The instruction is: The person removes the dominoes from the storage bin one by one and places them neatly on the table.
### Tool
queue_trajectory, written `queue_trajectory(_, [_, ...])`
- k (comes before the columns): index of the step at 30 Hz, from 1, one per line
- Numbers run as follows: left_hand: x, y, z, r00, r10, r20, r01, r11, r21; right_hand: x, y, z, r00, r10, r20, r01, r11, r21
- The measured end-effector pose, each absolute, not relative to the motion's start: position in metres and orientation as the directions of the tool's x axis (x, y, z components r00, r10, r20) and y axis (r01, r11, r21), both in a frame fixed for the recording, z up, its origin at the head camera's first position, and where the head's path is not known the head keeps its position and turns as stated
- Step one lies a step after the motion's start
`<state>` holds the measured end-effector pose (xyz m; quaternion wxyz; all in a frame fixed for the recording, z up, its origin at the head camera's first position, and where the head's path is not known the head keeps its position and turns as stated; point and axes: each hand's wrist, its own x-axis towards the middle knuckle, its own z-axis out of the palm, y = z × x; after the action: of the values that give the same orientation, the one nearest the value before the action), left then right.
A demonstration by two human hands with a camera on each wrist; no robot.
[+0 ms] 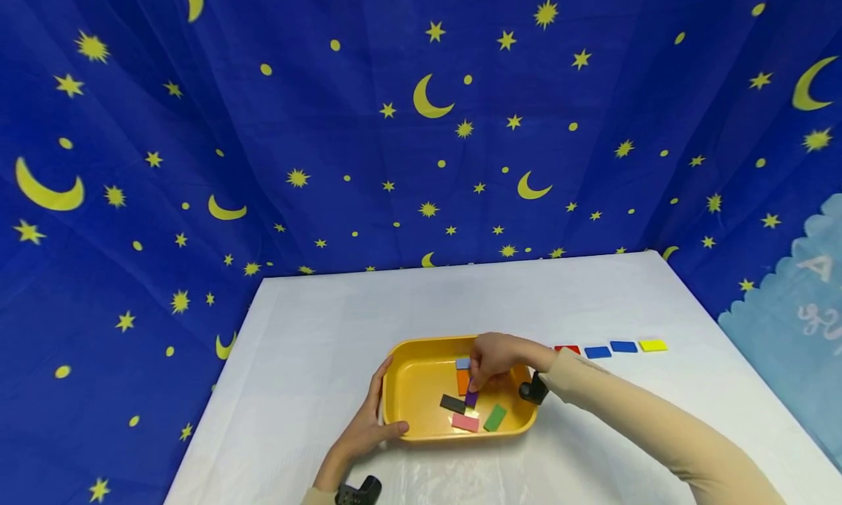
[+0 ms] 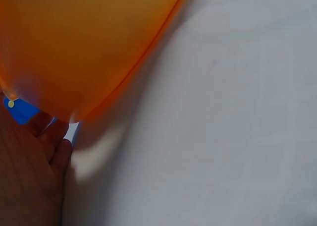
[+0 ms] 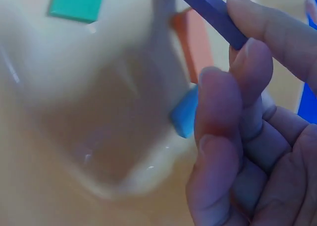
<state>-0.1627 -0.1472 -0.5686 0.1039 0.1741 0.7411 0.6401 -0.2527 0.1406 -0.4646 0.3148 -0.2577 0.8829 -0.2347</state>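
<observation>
Head, left hand: the left hand (image 1: pixel 363 426) grips the near left corner of the tray (image 1: pixel 417 395), thumb over the rim, other fingers along the outer wall.
Head, right hand: the right hand (image 1: pixel 495 353) reaches over the far rim, fingertips pinching the purple block (image 1: pixel 471 400) inside the tray.
Around the purple block: orange block (image 1: pixel 463 382) and light blue block (image 1: pixel 463 363) just beyond, black block (image 1: pixel 452 403) just left, pink block (image 1: pixel 465 422) and green block (image 1: pixel 495 418) nearer the front rim.
Table, right of tray: red block (image 1: pixel 567 349), two blue blocks (image 1: pixel 598 352), yellow block (image 1: pixel 653 345), in a row.
Left wrist, fingers: bent at the tray's corner; tips partly hidden.
Right wrist, fingers: thumb and forefinger close on one end of the tilted purple block; the others curl beside them.
</observation>
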Motion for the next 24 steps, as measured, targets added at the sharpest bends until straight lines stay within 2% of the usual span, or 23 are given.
queue_trajectory(6, [-0.163,-0.148,-0.569,-0.915,0.397,0.074,0.131,0.117,0.984,-0.257,0.15,-0.459,-0.71,-0.574,-0.407,-0.201,0.719,-0.665])
queue_trajectory(13, [-0.164,-0.149,-0.571,-0.916,0.392,0.081,0.135,0.114,0.984,-0.258,0.165,-0.445,-0.764,-0.554,-0.331,-0.089,0.599,-0.796])
queue_trajectory(24, [-0.163,-0.149,-0.569,-0.915,0.397,0.076,0.131,0.115,0.985,-0.267,0.225,-0.439,-0.894,-0.331,-0.302,0.063,0.574,-0.816])
